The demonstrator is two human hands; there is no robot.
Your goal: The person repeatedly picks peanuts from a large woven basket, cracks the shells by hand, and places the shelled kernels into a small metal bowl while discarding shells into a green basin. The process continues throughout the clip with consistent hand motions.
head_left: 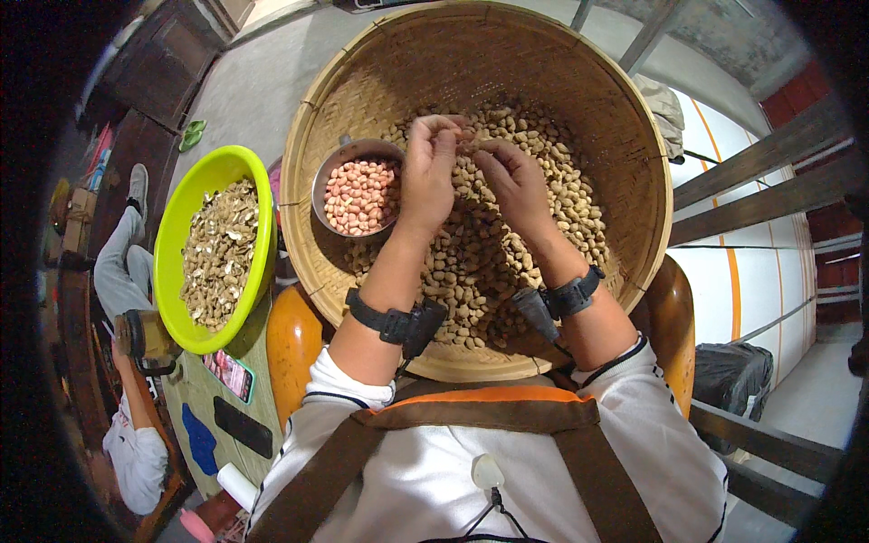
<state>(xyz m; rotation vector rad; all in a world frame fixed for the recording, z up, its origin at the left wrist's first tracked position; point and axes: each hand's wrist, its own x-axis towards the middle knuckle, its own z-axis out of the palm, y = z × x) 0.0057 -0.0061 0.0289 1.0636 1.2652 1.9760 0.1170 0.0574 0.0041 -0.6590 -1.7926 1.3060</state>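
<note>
Over a wide round woven bamboo basket (625, 118), both of my hands are close together. My left hand (429, 172) is closed, its thumb and fingertips pressed together. My right hand (516, 185) is also closed in a pinch, fingertips close to the left ones. Whatever lies between the fingers is too small and hidden to make out. Unshelled peanuts (566, 213) are heaped in the basket beneath my hands. Left of my left hand, a round metal pan (319, 206) sits inside the basket, holding pink shelled peanut kernels (360, 195).
Outside the basket on the left, a lime-green basin (166, 271) holds broken peanut shells (217, 253). Near it lie a lit phone (228, 376), a dark phone (243, 427) and a brown-lidded jar (145, 339). Another person (136, 443) is at far left. Wooden rails (769, 181) stand on the right.
</note>
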